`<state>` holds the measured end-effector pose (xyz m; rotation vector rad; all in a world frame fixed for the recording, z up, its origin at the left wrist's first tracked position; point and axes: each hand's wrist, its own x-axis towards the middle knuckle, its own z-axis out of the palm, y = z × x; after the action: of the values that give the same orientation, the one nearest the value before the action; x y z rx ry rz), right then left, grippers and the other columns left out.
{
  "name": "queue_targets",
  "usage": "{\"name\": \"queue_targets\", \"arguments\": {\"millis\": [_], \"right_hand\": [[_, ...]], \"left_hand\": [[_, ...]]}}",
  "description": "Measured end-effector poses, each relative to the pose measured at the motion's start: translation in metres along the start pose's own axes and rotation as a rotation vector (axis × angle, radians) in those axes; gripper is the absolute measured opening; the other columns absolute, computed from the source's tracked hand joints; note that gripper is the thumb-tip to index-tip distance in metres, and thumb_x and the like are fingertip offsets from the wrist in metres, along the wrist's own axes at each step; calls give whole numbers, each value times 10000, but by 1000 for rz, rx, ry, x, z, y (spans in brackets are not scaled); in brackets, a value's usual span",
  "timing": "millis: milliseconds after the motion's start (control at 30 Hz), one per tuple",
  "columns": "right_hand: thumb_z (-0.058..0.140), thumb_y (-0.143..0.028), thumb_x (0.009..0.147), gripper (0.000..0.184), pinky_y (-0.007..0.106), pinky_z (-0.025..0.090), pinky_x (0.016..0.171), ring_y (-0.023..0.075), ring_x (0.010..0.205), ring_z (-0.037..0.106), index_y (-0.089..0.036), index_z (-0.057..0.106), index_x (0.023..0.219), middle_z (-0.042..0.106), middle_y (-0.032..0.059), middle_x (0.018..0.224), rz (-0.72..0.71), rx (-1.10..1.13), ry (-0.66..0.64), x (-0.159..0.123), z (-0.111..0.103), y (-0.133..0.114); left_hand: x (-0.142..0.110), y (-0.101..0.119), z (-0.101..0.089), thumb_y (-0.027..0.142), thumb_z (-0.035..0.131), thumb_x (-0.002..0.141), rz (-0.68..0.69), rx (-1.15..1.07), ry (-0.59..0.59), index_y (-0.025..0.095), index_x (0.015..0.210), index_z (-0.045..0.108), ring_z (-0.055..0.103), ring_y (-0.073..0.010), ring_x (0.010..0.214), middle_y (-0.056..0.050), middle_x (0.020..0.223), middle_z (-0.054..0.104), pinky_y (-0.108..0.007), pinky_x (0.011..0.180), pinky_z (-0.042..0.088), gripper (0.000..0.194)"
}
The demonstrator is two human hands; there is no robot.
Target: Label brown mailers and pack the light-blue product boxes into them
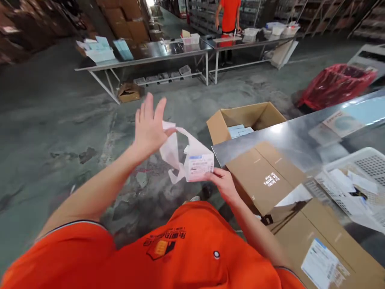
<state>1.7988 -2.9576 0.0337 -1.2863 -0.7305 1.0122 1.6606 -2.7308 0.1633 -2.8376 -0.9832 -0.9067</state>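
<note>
My right hand (pixel 221 184) pinches the lower edge of a crumpled, pale pink paper sheet (pixel 171 150), which carries a white printed label (pixel 200 166). My left hand (pixel 148 128) is raised with its fingers spread, and its thumb side is against the upper strip of the sheet. The sheet hangs in a loose loop between my hands. Below my right hand, a flattened brown carton (pixel 260 176) with white print lies on a steel table (pixel 288 136).
An open cardboard box (pixel 246 118) holding pale blue packets stands on the floor beyond the steel table. A white plastic basket (pixel 356 180) holds loose paper. A red plastic bag (pixel 335 86) lies at the right. A co-worker in an orange shirt (pixel 230 16) stands at far steel tables.
</note>
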Motion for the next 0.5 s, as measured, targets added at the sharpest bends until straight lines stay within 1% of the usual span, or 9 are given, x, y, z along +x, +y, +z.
{"name": "queue_targets", "arguments": {"millis": [33, 67, 133, 167, 233, 300, 333, 433, 500], "right_hand": [[734, -438, 764, 276, 375, 513, 903, 229, 906, 670, -209, 782, 912, 763, 25, 931, 1, 71, 115, 6, 5, 3], [748, -426, 750, 281, 381, 509, 922, 228, 913, 674, -210, 781, 927, 766, 30, 946, 1, 141, 211, 13, 10, 6], [769, -411, 726, 304, 389, 501, 947, 226, 919, 679, -206, 776, 950, 768, 38, 968, 4, 241, 338, 27, 22, 11], [774, -409, 721, 308, 389, 500, 948, 225, 915, 678, -200, 773, 948, 767, 40, 970, 10, 266, 371, 33, 27, 14], [771, -414, 724, 288, 380, 507, 923, 220, 884, 673, -188, 767, 902, 761, 35, 925, 20, 261, 411, 41, 36, 17], [753, -427, 747, 275, 365, 510, 895, 211, 855, 663, -183, 759, 873, 748, 23, 871, 15, 198, 453, 44, 35, 16], [741, -434, 763, 280, 360, 507, 892, 207, 851, 658, -183, 757, 886, 743, 19, 866, 3, 156, 485, 43, 32, 14], [705, -443, 805, 302, 349, 489, 906, 201, 873, 643, -190, 752, 963, 735, 16, 906, -49, -16, 624, 31, 22, 4], [674, -464, 826, 296, 318, 492, 839, 182, 811, 616, -183, 747, 885, 711, 4, 841, -47, -168, 710, 24, 27, 1]], "left_hand": [[-5, -6, 18, 587, 670, 821, -55, -37, 29, 134, 1453, 434, 229, -403, 1488, -202, 1611, 275, -578, 1183, 225, 812], [-13, -10, 34, 571, 704, 793, -91, -111, 43, 146, 1447, 442, 254, -393, 1480, -204, 1597, 305, -550, 1187, 241, 823], [-31, -10, 64, 537, 702, 791, -149, -354, 18, 144, 1376, 516, 395, -366, 1403, -197, 1489, 463, -504, 1151, 325, 729], [-40, -7, 77, 519, 672, 812, -191, -533, -57, 139, 1308, 568, 491, -342, 1319, -184, 1390, 559, -478, 1105, 388, 633], [-51, 3, 100, 489, 629, 831, -311, -951, -301, 136, 1165, 633, 635, -282, 1086, -143, 1155, 690, -415, 959, 500, 485], [-51, 19, 119, 465, 646, 805, -441, -1317, -527, 149, 1062, 641, 676, -221, 876, -92, 969, 729, -348, 812, 543, 407], [-46, 28, 128, 451, 684, 768, -494, -1440, -591, 157, 1027, 635, 672, -198, 803, -69, 906, 729, -319, 756, 543, 395], [-28, 51, 143, 398, 785, 657, -558, -1634, -734, 169, 1023, 619, 662, -165, 735, -34, 863, 724, -267, 683, 531, 463], [-22, 54, 144, 410, 803, 622, -550, -1640, -910, 162, 1048, 635, 685, -187, 794, -53, 914, 744, -277, 714, 546, 521]]}}
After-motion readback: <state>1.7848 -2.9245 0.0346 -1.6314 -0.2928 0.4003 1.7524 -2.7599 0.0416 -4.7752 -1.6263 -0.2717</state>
